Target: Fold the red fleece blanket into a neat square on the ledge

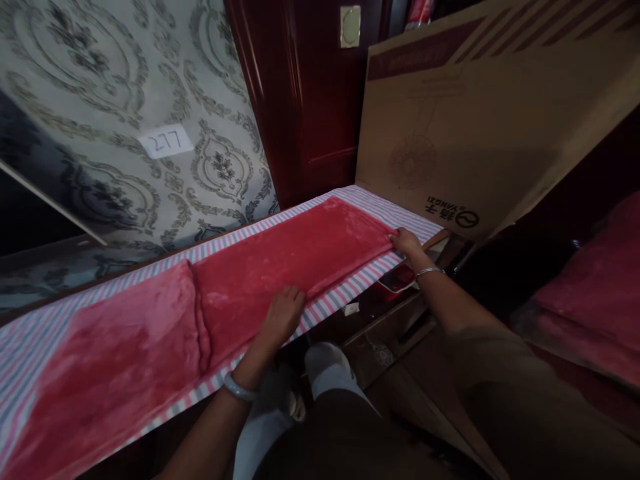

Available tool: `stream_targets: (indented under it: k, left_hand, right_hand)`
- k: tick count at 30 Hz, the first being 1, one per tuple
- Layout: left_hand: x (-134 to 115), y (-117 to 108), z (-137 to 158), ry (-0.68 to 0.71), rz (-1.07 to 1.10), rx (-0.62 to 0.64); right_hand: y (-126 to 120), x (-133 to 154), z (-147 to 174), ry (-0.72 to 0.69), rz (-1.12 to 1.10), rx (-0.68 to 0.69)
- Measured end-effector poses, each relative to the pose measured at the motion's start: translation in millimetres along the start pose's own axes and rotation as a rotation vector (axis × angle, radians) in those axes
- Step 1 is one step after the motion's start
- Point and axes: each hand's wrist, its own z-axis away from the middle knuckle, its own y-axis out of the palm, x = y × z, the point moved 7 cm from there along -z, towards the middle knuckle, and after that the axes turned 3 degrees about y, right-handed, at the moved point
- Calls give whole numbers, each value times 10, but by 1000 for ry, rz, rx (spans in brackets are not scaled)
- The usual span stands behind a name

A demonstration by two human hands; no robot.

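Observation:
A long red plush blanket [280,250] lies folded in layers on a striped cloth [345,285]. Its left part is folded over on itself, leaving a thick rounded edge across the strip. My right hand [407,243], with a thin bangle at the wrist, pinches the blanket's near right corner. At the middle of the near edge, my left hand [286,312] has its fingers curled over the plush fabric; the fingertips are partly hidden. A pale bangle sits on that wrist.
A large cardboard box [450,133] leans behind the right end of the striped cloth. Patterned wallpaper [220,167] with a paper label [167,141] and a dark red wooden panel [310,100] stand behind. More red fabric [595,293] is at the right. My feet are below.

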Motion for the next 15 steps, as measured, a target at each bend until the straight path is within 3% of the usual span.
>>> stream_targets:
  k: [3,8,12,15]
  left_hand:
    - [-19,-13,2,26,6,9]
    - [40,-166,-44,-13,29,-97]
    - [86,51,-29,-132,63,63]
    - [161,147,5,-134,189,114]
  right_hand:
    - [8,-20,-18,19,-19,-3]
    - [5,-24,-1,29,-40,5]
    - [-9,-11,30,30,-54,26]
    - [-20,6,45,20,-67,31]
